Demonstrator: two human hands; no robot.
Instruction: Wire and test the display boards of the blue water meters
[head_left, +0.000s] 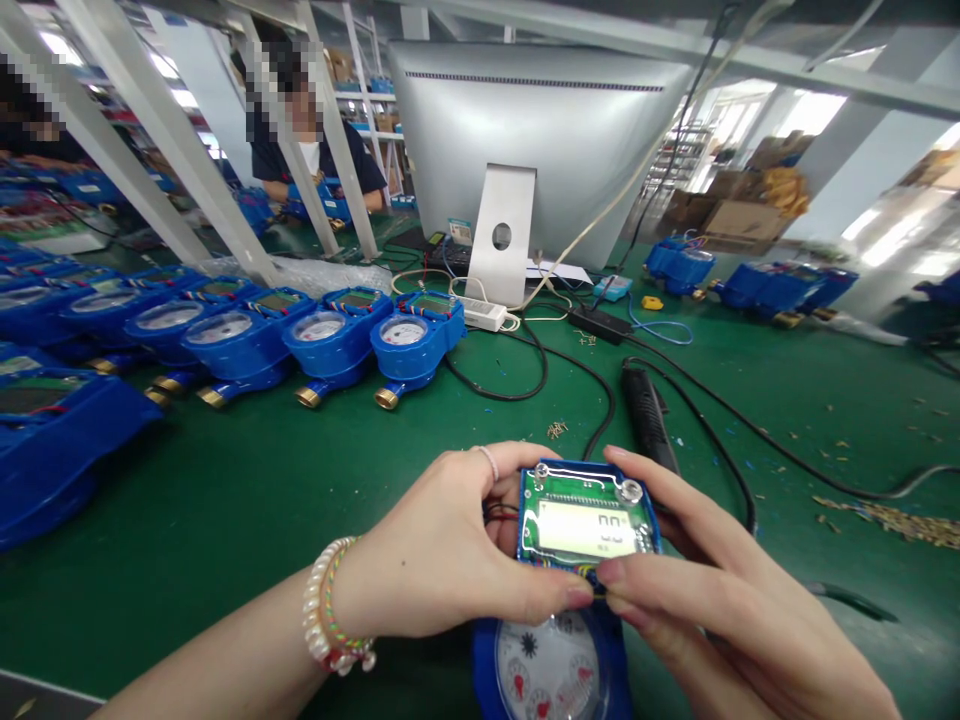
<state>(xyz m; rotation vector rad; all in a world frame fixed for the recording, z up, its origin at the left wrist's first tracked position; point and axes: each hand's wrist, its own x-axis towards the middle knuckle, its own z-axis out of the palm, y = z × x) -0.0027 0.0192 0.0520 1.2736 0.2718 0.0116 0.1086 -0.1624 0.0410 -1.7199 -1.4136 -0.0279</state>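
Observation:
A blue water meter (551, 660) with a round dial is in front of me at the bottom centre. At its upper part is a green circuit board (529, 512) with a lit display (585, 527). My left hand (457, 545) wraps the board's left side, its thumb along the lower edge. My right hand (720, 590) grips the right side, with fingertips pressed together at the lower edge beside thin coloured wires (589, 572). Whether those fingertips pinch a wire is hidden. Two screws (630, 490) show at the board's upper corners.
Several blue meters (409, 335) line the left of the green bench. A black electric screwdriver (649, 415) lies beyond my right hand, among cables. Small screws (557, 430) are scattered, with a heap (900, 522) at right. Behind stands a monitor (525, 130); a person (315, 150) sits across.

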